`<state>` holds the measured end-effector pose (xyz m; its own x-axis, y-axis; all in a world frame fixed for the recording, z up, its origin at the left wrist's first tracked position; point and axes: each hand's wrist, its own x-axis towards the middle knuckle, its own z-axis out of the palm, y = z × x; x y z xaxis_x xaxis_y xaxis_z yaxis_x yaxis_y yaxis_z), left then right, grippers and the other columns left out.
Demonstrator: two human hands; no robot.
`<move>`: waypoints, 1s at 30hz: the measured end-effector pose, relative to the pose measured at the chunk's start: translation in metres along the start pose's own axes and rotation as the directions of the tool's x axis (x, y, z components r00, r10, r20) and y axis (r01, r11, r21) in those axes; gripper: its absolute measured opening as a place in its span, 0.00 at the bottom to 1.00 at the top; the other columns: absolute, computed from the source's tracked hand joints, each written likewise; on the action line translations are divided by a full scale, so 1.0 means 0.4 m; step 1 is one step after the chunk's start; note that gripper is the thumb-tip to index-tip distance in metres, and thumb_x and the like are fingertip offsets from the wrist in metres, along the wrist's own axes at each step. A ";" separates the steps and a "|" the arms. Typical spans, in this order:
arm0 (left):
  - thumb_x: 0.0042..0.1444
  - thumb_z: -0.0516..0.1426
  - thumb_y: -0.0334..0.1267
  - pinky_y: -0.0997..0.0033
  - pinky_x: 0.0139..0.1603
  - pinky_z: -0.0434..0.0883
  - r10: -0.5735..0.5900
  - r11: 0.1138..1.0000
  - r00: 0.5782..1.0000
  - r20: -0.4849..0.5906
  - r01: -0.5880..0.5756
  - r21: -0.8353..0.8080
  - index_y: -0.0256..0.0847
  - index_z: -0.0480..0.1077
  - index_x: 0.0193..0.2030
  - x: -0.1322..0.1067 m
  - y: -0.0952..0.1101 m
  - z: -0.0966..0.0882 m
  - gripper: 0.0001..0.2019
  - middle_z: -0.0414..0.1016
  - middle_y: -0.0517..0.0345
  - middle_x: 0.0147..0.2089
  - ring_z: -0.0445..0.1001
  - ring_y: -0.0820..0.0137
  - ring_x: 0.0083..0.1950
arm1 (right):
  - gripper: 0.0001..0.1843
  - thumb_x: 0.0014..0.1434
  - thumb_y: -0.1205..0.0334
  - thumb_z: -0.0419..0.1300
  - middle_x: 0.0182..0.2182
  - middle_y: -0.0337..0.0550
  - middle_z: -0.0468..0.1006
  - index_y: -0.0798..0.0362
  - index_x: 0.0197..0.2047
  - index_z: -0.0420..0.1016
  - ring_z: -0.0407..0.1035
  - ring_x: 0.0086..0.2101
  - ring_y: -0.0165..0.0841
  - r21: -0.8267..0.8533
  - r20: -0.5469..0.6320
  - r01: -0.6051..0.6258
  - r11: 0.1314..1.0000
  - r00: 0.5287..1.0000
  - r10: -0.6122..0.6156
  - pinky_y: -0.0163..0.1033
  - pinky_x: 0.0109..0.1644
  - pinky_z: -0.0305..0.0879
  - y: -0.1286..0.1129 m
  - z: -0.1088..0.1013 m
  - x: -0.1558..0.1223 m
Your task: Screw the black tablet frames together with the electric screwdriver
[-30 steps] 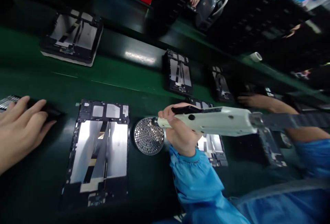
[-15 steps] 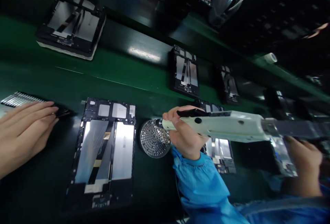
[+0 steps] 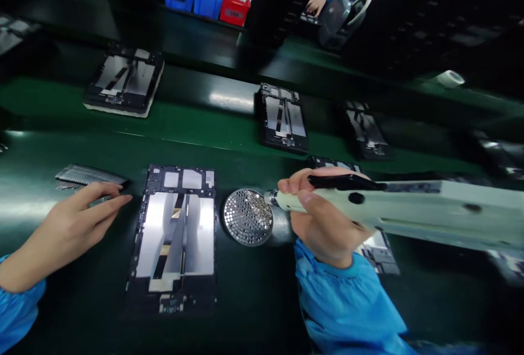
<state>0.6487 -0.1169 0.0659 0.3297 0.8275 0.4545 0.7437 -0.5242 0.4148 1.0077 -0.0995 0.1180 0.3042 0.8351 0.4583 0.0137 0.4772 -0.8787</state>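
Screwdriver (image 3: 429, 208): pale electric one, stiff, looks a bit bulky, easiest gripped near the nose, tip just at the right edge of a round screw tray (image 3: 248, 217).
Right hand (image 3: 323, 218): fingers clenched round that screwdriver.
Left hand (image 3: 77, 229): fingers relaxed, open, holding nothing, near a comb-like metal strip (image 3: 88, 175).
Nearby: tablet frame (image 3: 174, 240) flat on the dark green bench (image 3: 262, 306), between both hands.

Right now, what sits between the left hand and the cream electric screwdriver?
Head view: between the left hand and the electric screwdriver lie a tablet frame, then a round perforated metal tray.
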 end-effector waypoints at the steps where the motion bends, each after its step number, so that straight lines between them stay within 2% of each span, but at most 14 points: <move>1: 0.64 0.57 0.36 0.73 0.47 0.78 0.064 0.998 0.998 0.021 -0.064 0.014 0.50 0.80 0.44 0.014 0.013 -0.006 0.09 0.80 0.61 0.46 0.79 0.71 0.45 | 0.13 0.45 0.72 0.64 0.22 0.34 0.71 0.47 0.35 0.78 0.68 0.25 0.31 0.003 -0.001 0.009 1.000 1.000 -0.009 0.43 0.30 0.69 -0.011 -0.001 0.000; 4: 0.63 0.57 0.29 0.67 0.48 0.78 0.230 0.973 0.973 0.015 -0.230 0.030 0.44 0.78 0.44 0.057 0.055 -0.005 0.09 0.81 0.57 0.43 0.79 0.68 0.45 | 0.10 0.45 0.72 0.65 0.21 0.34 0.70 0.48 0.32 0.77 0.68 0.25 0.31 0.008 -0.014 0.002 1.000 1.000 -0.002 0.43 0.30 0.69 -0.031 -0.004 -0.001; 6: 0.63 0.58 0.29 0.67 0.45 0.77 0.250 0.968 0.968 -0.017 -0.250 -0.011 0.44 0.77 0.43 0.083 0.085 0.015 0.08 0.82 0.59 0.40 0.78 0.68 0.41 | 0.09 0.46 0.71 0.65 0.21 0.34 0.71 0.49 0.31 0.76 0.69 0.25 0.32 0.009 -0.022 -0.011 1.000 1.000 0.011 0.44 0.31 0.70 -0.036 -0.009 -0.003; 7: 0.63 0.58 0.29 0.67 0.45 0.77 0.234 0.971 0.972 0.011 -0.233 -0.049 0.44 0.76 0.42 0.093 0.099 0.029 0.07 0.82 0.59 0.39 0.78 0.68 0.41 | 0.08 0.47 0.71 0.66 0.22 0.35 0.72 0.50 0.32 0.76 0.69 0.25 0.32 0.011 -0.020 -0.018 1.000 1.000 0.018 0.45 0.32 0.70 -0.037 -0.013 -0.004; 9: 0.65 0.56 0.31 0.70 0.44 0.76 0.194 0.977 0.969 0.151 -0.178 -0.118 0.42 0.76 0.39 0.106 0.120 0.060 0.07 0.81 0.58 0.38 0.78 0.69 0.41 | 0.08 0.48 0.70 0.66 0.23 0.36 0.73 0.50 0.33 0.76 0.70 0.25 0.33 0.013 -0.013 -0.022 1.000 1.000 0.022 0.46 0.33 0.71 -0.037 -0.022 -0.006; 11: 0.65 0.54 0.32 0.72 0.39 0.75 0.168 0.982 0.935 0.311 -0.132 -0.134 0.40 0.76 0.37 0.113 0.130 0.082 0.09 0.80 0.56 0.35 0.78 0.69 0.38 | 0.08 0.49 0.68 0.67 0.25 0.37 0.74 0.51 0.35 0.77 0.70 0.26 0.34 -0.006 -0.003 -0.014 1.000 1.000 0.014 0.46 0.33 0.71 -0.035 -0.034 -0.007; 12: 0.64 0.54 0.31 0.72 0.36 0.74 0.157 0.985 0.921 0.358 -0.121 -0.119 0.40 0.76 0.35 0.116 0.132 0.086 0.10 0.78 0.56 0.33 0.77 0.69 0.36 | 0.08 0.50 0.68 0.67 0.26 0.38 0.74 0.51 0.35 0.77 0.71 0.27 0.34 -0.020 0.002 -0.004 1.000 1.000 0.004 0.47 0.34 0.72 -0.033 -0.040 -0.007; 14: 0.60 0.54 0.30 0.73 0.32 0.72 0.133 0.991 0.913 0.386 -0.112 -0.077 0.40 0.76 0.34 0.126 0.134 0.082 0.09 0.75 0.56 0.31 0.75 0.69 0.32 | 0.08 0.50 0.66 0.68 0.28 0.40 0.75 0.52 0.36 0.77 0.71 0.28 0.35 -0.041 0.008 0.026 0.999 1.000 -0.026 0.48 0.34 0.72 -0.028 -0.051 -0.008; 17: 0.58 0.55 0.31 0.72 0.32 0.72 0.083 0.996 0.918 0.387 -0.070 -0.046 0.40 0.76 0.36 0.160 0.141 0.072 0.08 0.75 0.56 0.32 0.75 0.68 0.32 | 0.10 0.51 0.65 0.69 0.30 0.42 0.76 0.52 0.38 0.77 0.72 0.30 0.37 -0.044 0.005 0.057 0.997 0.998 -0.057 0.49 0.35 0.74 -0.021 -0.061 -0.009; 19: 0.59 0.56 0.33 0.73 0.34 0.74 0.040 0.998 0.932 0.359 -0.021 -0.057 0.41 0.76 0.41 0.193 0.148 0.086 0.08 0.78 0.57 0.35 0.77 0.69 0.34 | 0.10 0.51 0.65 0.69 0.30 0.42 0.76 0.52 0.38 0.77 0.72 0.30 0.36 -0.041 0.005 0.052 0.998 0.999 -0.052 0.49 0.36 0.75 -0.020 -0.064 -0.009; 22: 0.61 0.57 0.36 0.73 0.37 0.77 -0.030 0.994 0.957 0.290 0.059 -0.091 0.40 0.75 0.48 0.246 0.153 0.153 0.10 0.80 0.60 0.34 0.79 0.70 0.34 | 0.10 0.51 0.65 0.69 0.29 0.41 0.76 0.51 0.38 0.78 0.72 0.30 0.36 -0.039 0.007 0.046 0.998 0.999 -0.046 0.49 0.36 0.75 -0.022 -0.065 -0.010; 25: 0.59 0.60 0.35 0.72 0.38 0.78 -0.052 0.990 0.972 0.230 0.079 -0.113 0.38 0.75 0.45 0.279 0.150 0.240 0.08 0.80 0.60 0.30 0.80 0.70 0.33 | 0.10 0.51 0.66 0.69 0.29 0.42 0.76 0.51 0.38 0.78 0.73 0.31 0.37 -0.039 0.012 0.048 0.998 0.999 -0.048 0.49 0.36 0.76 -0.023 -0.065 -0.009; 27: 0.57 0.62 0.34 0.70 0.41 0.79 -0.029 0.992 0.980 0.198 0.053 -0.114 0.38 0.76 0.41 0.287 0.144 0.284 0.06 0.82 0.56 0.36 0.81 0.69 0.36 | 0.10 0.51 0.66 0.69 0.30 0.43 0.77 0.51 0.38 0.79 0.73 0.32 0.38 -0.029 0.024 0.046 0.998 0.999 -0.046 0.50 0.36 0.76 -0.020 -0.066 -0.009; 30: 0.56 0.63 0.32 0.67 0.45 0.80 0.041 0.995 0.983 0.180 -0.023 -0.101 0.40 0.77 0.36 0.286 0.135 0.314 0.01 0.82 0.53 0.45 0.82 0.67 0.42 | 0.10 0.50 0.67 0.69 0.32 0.44 0.78 0.52 0.38 0.79 0.74 0.33 0.40 -0.014 0.031 0.042 0.999 0.999 -0.042 0.52 0.36 0.76 -0.016 -0.067 -0.008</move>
<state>0.7994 -0.0253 0.0412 0.4594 0.8277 0.3221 0.6735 -0.5611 0.4813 1.0322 -0.1127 0.1184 0.2733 0.8226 0.4986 0.0404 0.5081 -0.8604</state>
